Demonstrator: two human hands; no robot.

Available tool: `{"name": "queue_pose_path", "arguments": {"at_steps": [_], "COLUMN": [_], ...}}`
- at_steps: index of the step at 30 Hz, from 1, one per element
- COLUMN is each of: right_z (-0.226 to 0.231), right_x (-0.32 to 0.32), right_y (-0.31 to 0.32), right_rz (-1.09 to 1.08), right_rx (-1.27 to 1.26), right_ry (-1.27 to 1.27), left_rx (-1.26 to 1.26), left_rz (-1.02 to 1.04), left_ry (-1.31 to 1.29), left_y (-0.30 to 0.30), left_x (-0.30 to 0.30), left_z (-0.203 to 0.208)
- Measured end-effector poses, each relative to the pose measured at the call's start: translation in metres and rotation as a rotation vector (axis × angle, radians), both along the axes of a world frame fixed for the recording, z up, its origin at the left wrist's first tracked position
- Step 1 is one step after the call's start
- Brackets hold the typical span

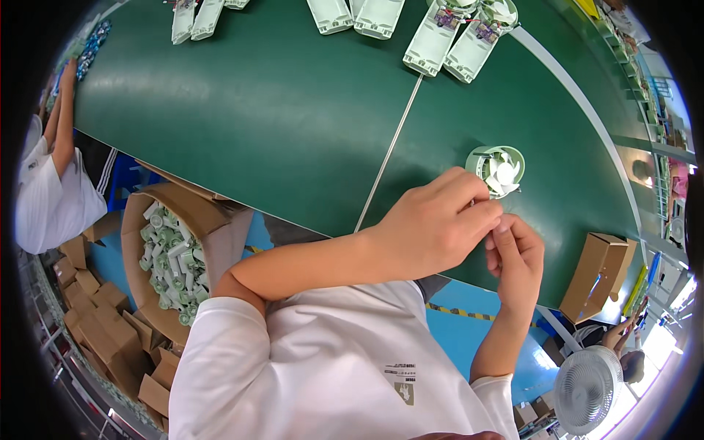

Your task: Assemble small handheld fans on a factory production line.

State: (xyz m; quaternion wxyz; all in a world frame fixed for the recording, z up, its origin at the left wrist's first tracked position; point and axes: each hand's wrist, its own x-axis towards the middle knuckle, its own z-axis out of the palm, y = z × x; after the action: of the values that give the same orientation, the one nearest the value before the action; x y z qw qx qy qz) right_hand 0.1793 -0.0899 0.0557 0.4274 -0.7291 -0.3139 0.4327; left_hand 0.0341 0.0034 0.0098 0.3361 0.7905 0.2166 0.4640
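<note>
A small round fan housing [475, 163], pale green with white blades inside, stands on the green table just beyond my fingers. My left hand [440, 220] is closed, its thumb and forefinger pinched together close to the housing's near rim; whether they touch the rim I cannot tell. Right beside it, my right hand [518, 253] is also closed, with fingertips pressed together against the left fingertips. Whatever sits between the two pinches is hidden or too small to make out.
Pale green fan bodies [427, 51] with wiring lie along the table's far side. An open carton [598, 275] stands at the right edge. At lower left, a large box [213, 220] holds many pale green parts. A co-worker [62, 176] reaches in at far left.
</note>
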Motion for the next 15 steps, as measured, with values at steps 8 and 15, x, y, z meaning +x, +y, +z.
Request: {"name": "queue_pose_path", "arguments": {"at_steps": [8, 15], "right_z": [-0.007, -0.010], "right_x": [-0.002, -0.003], "right_y": [0.003, 0.004], "right_rz": [-0.092, -0.111], "right_rx": [-0.053, -0.032], "right_ry": [0.685, 0.635], "left_rx": [-0.167, -0.162], "left_rz": [-0.034, 0.010], "left_ry": [-0.127, -0.089], "left_y": [-0.009, -0.009], "left_x": [-0.012, -0.014], "left_z": [-0.006, -0.005]}}
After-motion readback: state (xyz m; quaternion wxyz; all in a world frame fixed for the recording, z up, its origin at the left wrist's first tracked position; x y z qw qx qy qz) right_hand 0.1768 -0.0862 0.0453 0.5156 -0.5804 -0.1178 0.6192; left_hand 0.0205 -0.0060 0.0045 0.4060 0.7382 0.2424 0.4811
